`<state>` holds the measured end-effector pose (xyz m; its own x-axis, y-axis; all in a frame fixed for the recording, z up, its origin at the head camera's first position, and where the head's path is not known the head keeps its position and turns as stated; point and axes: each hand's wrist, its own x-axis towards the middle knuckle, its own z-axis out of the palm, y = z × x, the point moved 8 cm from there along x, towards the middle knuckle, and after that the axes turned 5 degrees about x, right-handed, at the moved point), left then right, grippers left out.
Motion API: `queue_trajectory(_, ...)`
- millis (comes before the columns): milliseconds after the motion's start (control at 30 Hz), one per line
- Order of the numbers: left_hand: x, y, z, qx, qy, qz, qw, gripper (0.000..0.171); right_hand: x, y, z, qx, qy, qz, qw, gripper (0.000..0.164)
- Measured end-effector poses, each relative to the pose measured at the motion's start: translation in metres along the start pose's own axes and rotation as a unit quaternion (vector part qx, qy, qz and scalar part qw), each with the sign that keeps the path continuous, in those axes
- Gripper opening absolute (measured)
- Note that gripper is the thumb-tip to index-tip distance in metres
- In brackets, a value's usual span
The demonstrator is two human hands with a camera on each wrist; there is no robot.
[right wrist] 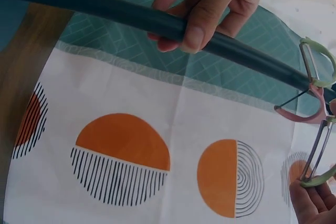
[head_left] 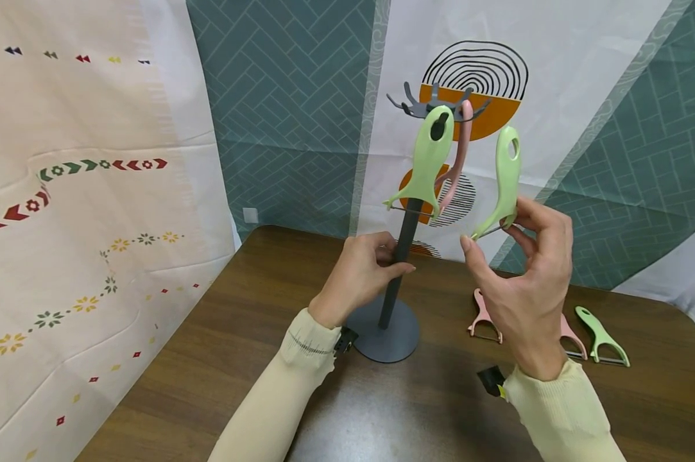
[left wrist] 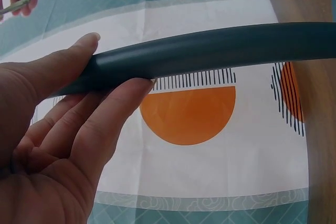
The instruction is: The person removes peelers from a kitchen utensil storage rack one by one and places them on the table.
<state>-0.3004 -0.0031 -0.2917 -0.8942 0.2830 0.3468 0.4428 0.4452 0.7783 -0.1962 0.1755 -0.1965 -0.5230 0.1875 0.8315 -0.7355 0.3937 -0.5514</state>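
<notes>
Rack (head_left: pixel 409 224) stands on the bench (head_left: pixel 237 359), its post (head_left: pixel 390 305) gripped by the left grip (head_left: pixel 361 268). The right grip (head_left: pixel 525 282) pinches a green peeler (head_left: pixel 506 173) by its blade end, near the hooks (head_left: pixel 419 110). A hung green peeler (head_left: pixel 427 159) partly blocks a hung pink peeler (head_left: pixel 463 138). On the bench lie a loose pink peeler (head_left: pixel 482 311), another pink peeler (head_left: pixel 568 332) partly hidden by the right wrist (head_left: pixel 540 358), and a third green peeler (head_left: pixel 597 330).

2 arms (head_left: pixel 278 391) extended forward. Left hand (head_left: pixel 363 269): gripping, thumb (left wrist: pixel 63 66) opposing fingers (left wrist: pixel 97 129). Right hand (head_left: pixel 529 276): pinching, thumb and fingers apart.
</notes>
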Motion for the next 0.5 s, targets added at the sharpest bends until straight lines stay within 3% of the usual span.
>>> queue_trajectory(233, 0.0, 0.0, 0.0, -0.002, -0.003, -0.005, 1.0, 0.016, -0.003, 0.015, -0.008, -0.03, -0.001, 0.0, 1.0, 0.062)
queue_trajectory(500, -0.001, 0.0, 0.0, -0.003, -0.001, 0.002, 1.0, 0.016, -0.011, 0.043, -0.019, -0.066, -0.012, 0.029, 0.997, 0.066)
